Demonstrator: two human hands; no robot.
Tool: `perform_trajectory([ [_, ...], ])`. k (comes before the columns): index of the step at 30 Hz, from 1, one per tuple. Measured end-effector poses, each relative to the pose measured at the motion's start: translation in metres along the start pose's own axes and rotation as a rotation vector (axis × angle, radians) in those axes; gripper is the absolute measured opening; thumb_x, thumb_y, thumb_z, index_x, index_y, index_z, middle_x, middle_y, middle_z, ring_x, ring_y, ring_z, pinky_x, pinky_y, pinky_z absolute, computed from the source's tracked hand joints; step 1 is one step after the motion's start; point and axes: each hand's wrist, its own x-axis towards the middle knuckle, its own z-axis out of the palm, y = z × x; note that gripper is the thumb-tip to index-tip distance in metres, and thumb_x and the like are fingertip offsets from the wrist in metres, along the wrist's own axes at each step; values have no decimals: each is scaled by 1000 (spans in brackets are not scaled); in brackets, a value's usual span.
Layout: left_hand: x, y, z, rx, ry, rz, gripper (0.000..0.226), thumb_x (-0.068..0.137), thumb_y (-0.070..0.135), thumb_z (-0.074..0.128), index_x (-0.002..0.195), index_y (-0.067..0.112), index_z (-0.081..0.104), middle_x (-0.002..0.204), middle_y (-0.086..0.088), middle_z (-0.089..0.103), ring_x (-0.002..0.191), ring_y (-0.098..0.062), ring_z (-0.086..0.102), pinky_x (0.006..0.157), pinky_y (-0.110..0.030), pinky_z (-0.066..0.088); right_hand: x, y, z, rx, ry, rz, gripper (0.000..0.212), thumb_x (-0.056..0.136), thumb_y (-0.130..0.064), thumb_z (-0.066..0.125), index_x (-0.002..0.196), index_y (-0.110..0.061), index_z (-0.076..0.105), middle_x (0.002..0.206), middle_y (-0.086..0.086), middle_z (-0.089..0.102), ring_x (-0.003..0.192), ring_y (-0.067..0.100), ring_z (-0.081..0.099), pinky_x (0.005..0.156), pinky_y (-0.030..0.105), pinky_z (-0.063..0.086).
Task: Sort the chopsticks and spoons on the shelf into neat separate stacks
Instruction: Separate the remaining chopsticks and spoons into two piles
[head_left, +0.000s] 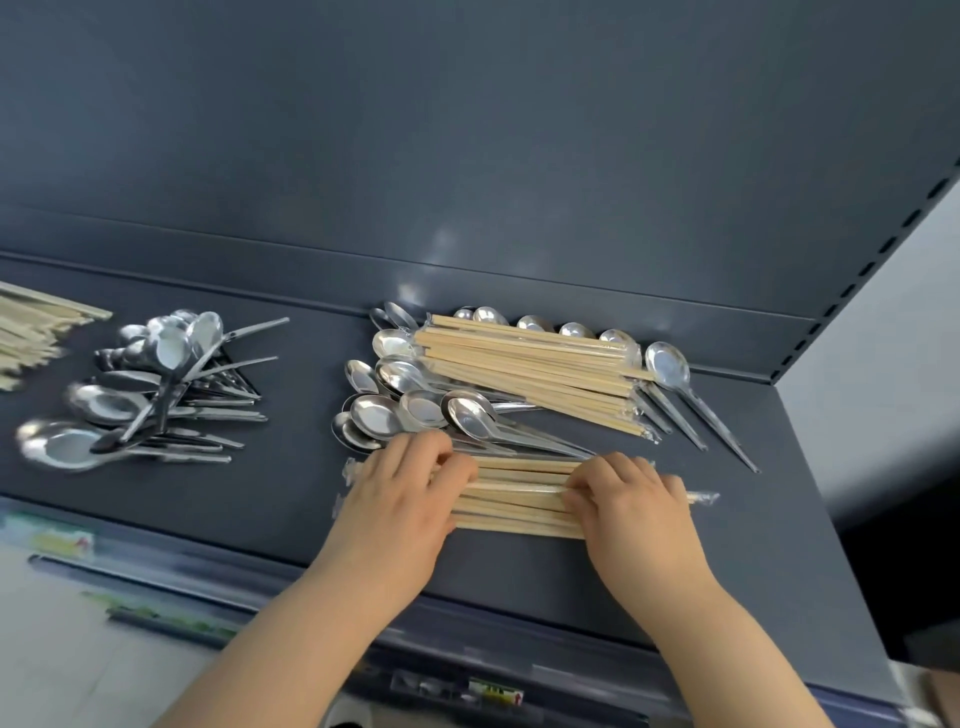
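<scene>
Bundle of chopsticks (519, 499) lying flat near the front edge of the shelf (291, 499), left grip (400, 499) curled over its left end, right grip (634, 504) pinching its right end, spoons (415, 410) just behind

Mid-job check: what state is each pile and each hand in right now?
front chopstick bundle: gathered, flat on shelf
left hand: grips the bundle's left end
right hand: pinches its right part
rear chopsticks: lying across middle spoons, unsorted
middle spoons: jumbled, partly covered
left spoon pile: separate, loosely stacked
far-left chopsticks: separate pile, partly out of frame
</scene>
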Motion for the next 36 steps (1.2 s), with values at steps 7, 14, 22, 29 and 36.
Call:
perform_trajectory([
  [7,1,-5,10,40,-92,71,40,50,27,90,80,24,64,84,9,57,79,-15,54,65,-29,49,6,6,-11,5,24,103,11,83,-17,67,77,-19,58,65,-6,59,61,24,57,67,33,28],
  [14,10,-8,12,84,-198,96,40,38,31,92,64,28,62,65,11,55,58,-11,57,50,-25,44,11,-5,-6,89,-225,26,34,94,-49,41,112,-22,52,109,-5,57,105,21,53,84,33,37],
  [22,3,-14,4,119,-164,49,47,39,11,90,71,23,59,62,11,56,56,-14,54,52,-24,42,23,-3,-7,12,-307,15,33,90,-49,49,101,-19,51,98,-4,48,97,20,53,65,28,34],
  [29,-12,-24,0,49,-185,-12,59,39,5,88,81,30,55,73,18,54,65,-8,52,60,-21,42,37,-6,-12,8,-463,15,36,89,-50,50,115,-25,52,114,-3,50,108,20,52,82,32,40],
  [36,-9,-26,-10,-20,-129,9,50,50,8,86,86,30,59,79,18,58,72,-8,56,68,-23,46,39,-3,-26,-77,-365,-4,29,92,-48,46,107,-24,50,109,-4,55,107,19,48,83,31,36],
])
